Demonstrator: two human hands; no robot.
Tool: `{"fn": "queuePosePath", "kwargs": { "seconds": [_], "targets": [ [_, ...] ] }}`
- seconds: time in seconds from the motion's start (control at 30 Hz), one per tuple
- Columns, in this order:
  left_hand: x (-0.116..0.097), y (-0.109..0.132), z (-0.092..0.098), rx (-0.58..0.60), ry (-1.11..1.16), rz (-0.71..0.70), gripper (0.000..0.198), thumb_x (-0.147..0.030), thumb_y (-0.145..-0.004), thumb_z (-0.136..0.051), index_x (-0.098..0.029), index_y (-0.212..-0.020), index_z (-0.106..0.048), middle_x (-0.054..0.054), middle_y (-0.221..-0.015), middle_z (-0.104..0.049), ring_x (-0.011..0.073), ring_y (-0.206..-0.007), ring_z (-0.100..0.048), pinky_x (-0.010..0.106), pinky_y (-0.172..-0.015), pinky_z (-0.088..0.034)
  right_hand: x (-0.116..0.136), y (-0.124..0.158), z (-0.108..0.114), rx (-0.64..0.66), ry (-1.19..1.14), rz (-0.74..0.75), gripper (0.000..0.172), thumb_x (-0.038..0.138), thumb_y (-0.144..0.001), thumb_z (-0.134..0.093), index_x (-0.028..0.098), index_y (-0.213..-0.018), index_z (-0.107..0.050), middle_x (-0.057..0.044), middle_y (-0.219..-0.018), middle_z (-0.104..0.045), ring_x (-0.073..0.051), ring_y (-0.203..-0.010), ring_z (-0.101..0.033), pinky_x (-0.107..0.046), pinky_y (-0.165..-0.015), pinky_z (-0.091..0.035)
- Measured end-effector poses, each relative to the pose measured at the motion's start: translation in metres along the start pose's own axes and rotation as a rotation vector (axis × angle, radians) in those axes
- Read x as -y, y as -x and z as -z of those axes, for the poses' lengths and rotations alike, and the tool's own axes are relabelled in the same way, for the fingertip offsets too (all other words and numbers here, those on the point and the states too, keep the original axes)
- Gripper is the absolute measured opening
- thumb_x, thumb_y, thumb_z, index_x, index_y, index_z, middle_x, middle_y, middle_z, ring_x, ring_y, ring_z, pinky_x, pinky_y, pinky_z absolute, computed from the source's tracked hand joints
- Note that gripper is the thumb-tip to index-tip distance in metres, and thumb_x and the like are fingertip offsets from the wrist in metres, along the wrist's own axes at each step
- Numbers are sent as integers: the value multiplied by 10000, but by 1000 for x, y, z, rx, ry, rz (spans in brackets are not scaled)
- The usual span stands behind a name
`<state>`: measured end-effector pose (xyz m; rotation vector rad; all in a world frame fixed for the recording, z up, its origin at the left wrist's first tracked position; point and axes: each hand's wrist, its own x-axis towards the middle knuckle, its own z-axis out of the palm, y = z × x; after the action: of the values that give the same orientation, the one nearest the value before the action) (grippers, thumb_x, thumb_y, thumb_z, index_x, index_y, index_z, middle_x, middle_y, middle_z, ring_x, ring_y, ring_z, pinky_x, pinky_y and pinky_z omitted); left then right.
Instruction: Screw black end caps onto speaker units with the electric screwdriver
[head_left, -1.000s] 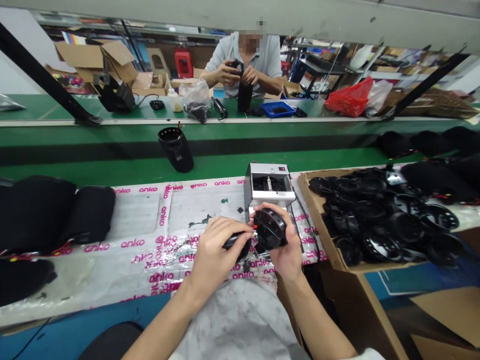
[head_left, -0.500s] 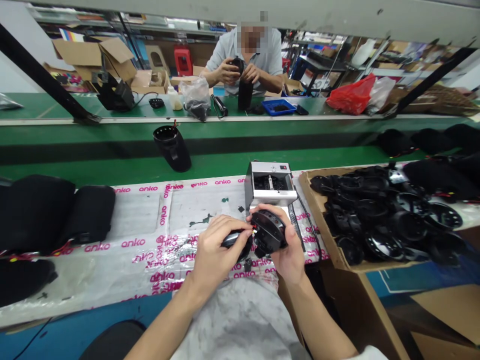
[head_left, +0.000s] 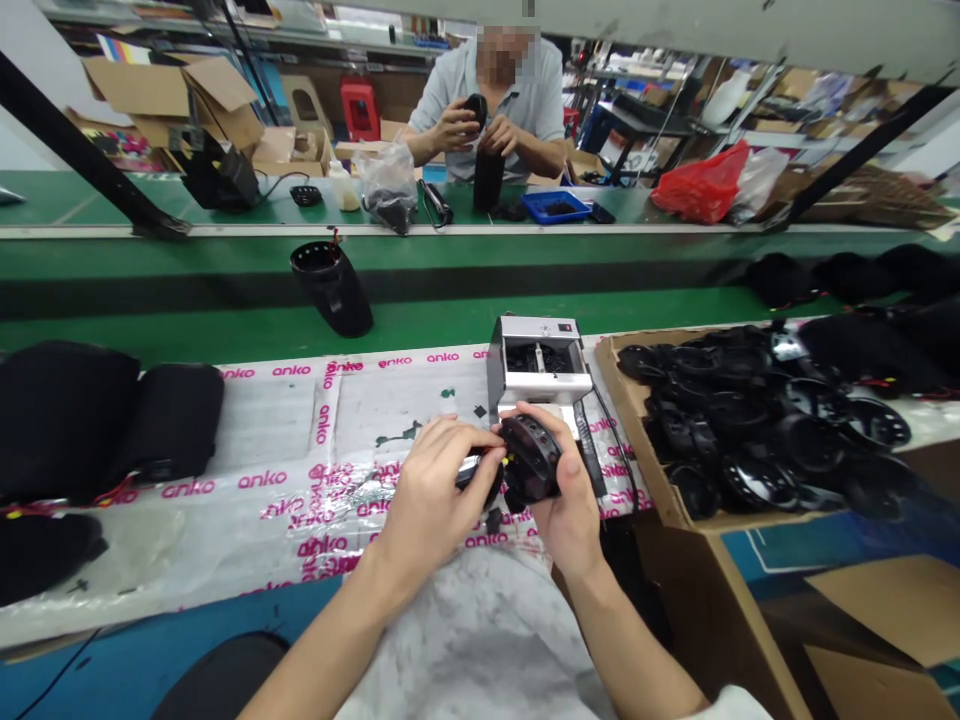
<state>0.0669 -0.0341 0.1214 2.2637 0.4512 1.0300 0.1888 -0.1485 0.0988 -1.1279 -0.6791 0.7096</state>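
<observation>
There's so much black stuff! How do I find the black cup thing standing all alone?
Look at the long green conveyor belt across the middle. On it, up and left of the silver box machine, is the black cup-shaped shell. Unlike the black parts heaped in the cardboard box, it stands alone, open end up, a red wire poking out.

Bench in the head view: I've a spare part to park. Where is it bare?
Bare: the plastic sheet between the black pouches and the grey machine, left of the left hand. Crowded: the cardboard box of black parts.
</observation>
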Motion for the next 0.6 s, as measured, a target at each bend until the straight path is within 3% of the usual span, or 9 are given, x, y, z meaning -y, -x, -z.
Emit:
{"fn": "queuePosePath", "kwargs": {
  "seconds": [0.13,0.3,0.47,0.6],
  "targets": [
    [6,0,9,119,32,-56,197,-139,-994,-753,-208,-1163,-680,45,-1078,-800,224,-1007,-757,449,-1092,-545,2,-8,10,89,-84,-66,515,640,-1102,-468,302,-1397,-719,-54,-1370,-724,-245,-1258,-692,-349,-1118,-533],
    [10,0,7,84,48,-72,119,-121,-1031,-698,-210,-1110,-687,54,-1041,-795,207,-984,-749,339,-907,-596,3,-14,17,149,-133,-57,493,612,-1100,-483,281,-1358,-743,-46,-1329,-754,-213,-1222,-715,-291,-1084,-553],
    [4,1,1,23,70,32,97,-114,-1034,-685,-204,-1070,-691,42,-1015,-789,189,-967,-750,306,-888,-581,-2,-14,10,89,-162,-38,456,583,-1085,-519,286,-1337,-755,-48,-1311,-756,-227,-1181,-729,-323,-1071,-561],
    [3,4,-1,5,184,206,92,-141,-1010,-734,-226,-1040,-714,9,-1004,-793,175,-960,-759,289,-908,-572,-1,-13,8,80,-57,-21,502,637,-1060,-559,291,-1373,-745,-68,-1356,-738,-272,-1238,-701,-385,-1108,-529]
  ]
}}
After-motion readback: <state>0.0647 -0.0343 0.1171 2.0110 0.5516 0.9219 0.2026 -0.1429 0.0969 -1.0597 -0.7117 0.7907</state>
